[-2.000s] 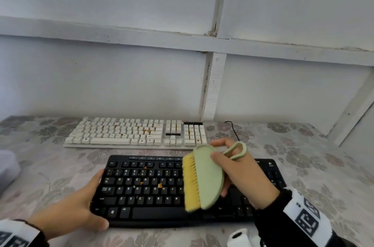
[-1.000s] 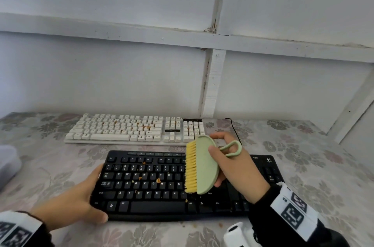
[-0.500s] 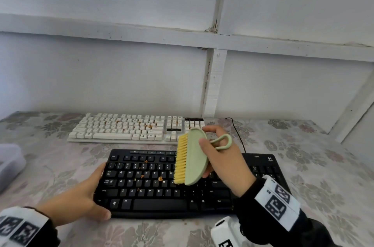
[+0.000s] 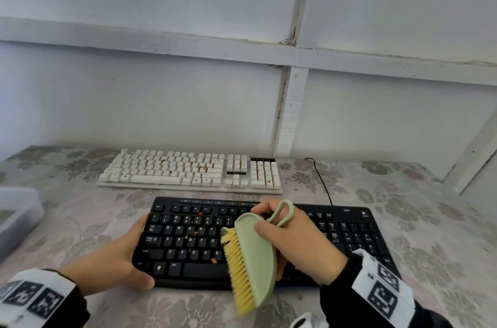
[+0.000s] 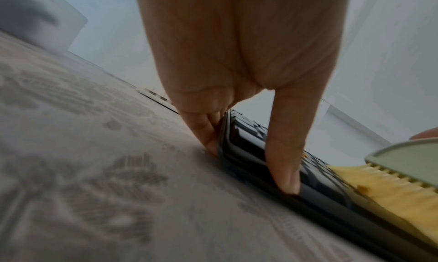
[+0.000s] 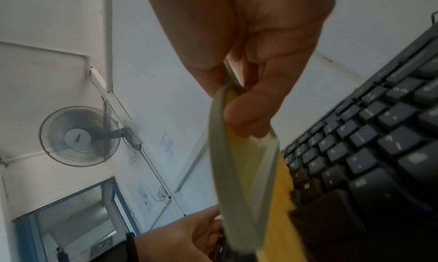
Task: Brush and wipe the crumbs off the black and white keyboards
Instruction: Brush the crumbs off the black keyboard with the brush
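Observation:
A black keyboard (image 4: 185,244) lies near the table's front, with several orange crumbs on its left keys. My left hand (image 4: 118,260) grips its front left corner, thumb on the front edge (image 5: 284,172) and fingers along the left side. My right hand (image 4: 298,241) holds a pale green brush (image 4: 255,255) with yellow bristles (image 4: 238,271), which lie across the keyboard's front middle and reach past its front edge. In the right wrist view the brush (image 6: 239,163) stands edge-on beside the black keys (image 6: 369,146). A white keyboard (image 4: 188,170) with crumbs lies behind.
The table carries a grey floral cloth (image 4: 430,220). A translucent white box (image 4: 16,217) stands at the left edge. A black cable (image 4: 321,179) runs back from the black keyboard's right part. A white wall with beams rises right behind the white keyboard.
The brush has swept forward and down over the black keyboard, from its upper middle rows to the front edge. The left hand has kept its grip on the left corner.

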A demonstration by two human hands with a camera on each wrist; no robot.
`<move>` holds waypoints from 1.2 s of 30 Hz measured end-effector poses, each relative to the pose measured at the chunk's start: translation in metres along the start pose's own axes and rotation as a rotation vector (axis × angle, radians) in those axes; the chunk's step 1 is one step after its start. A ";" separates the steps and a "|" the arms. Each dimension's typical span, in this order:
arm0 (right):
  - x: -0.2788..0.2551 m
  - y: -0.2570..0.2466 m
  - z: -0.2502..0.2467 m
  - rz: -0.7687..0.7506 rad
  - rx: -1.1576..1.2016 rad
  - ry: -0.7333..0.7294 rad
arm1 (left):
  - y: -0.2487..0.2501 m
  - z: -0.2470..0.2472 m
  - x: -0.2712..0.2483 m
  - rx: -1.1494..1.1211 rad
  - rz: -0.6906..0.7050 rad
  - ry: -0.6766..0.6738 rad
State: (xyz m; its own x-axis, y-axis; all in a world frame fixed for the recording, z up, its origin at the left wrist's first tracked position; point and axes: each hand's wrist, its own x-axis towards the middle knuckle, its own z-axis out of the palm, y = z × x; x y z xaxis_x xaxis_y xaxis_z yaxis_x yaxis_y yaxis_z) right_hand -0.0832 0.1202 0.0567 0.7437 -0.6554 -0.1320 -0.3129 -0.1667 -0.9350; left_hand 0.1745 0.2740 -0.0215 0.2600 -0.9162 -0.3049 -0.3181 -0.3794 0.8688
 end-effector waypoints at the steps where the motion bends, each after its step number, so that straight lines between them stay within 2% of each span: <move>1: 0.001 -0.003 -0.003 -0.006 0.016 0.026 | 0.000 0.000 0.000 -0.006 0.002 -0.004; 7: 0.013 -0.012 -0.005 -0.106 0.091 0.202 | 0.001 0.000 0.000 -0.021 0.005 -0.014; 11: 0.013 -0.002 0.008 -0.062 -0.017 0.099 | 0.001 0.000 0.000 -0.007 0.002 -0.020; 18: -0.001 -0.001 0.004 -0.007 -0.053 -0.061 | 0.000 0.000 0.000 0.029 0.007 -0.002; 24: 0.010 -0.012 -0.005 -0.092 0.060 0.165 | 0.002 0.000 -0.002 0.042 0.008 0.003; 26: 0.015 -0.011 -0.001 -0.083 0.081 0.196 | 0.004 0.001 -0.003 0.038 0.007 0.006; 36: 0.001 0.003 0.017 -0.041 0.011 -0.025 | 0.004 0.001 -0.002 0.074 -0.005 0.007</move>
State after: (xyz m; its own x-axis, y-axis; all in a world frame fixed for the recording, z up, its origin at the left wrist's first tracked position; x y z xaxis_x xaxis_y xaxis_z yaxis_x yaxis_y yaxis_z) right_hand -0.0737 0.1314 0.0478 0.7700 -0.6299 -0.1016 -0.2753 -0.1844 -0.9435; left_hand 0.1717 0.2746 -0.0182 0.2680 -0.9134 -0.3065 -0.3831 -0.3929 0.8360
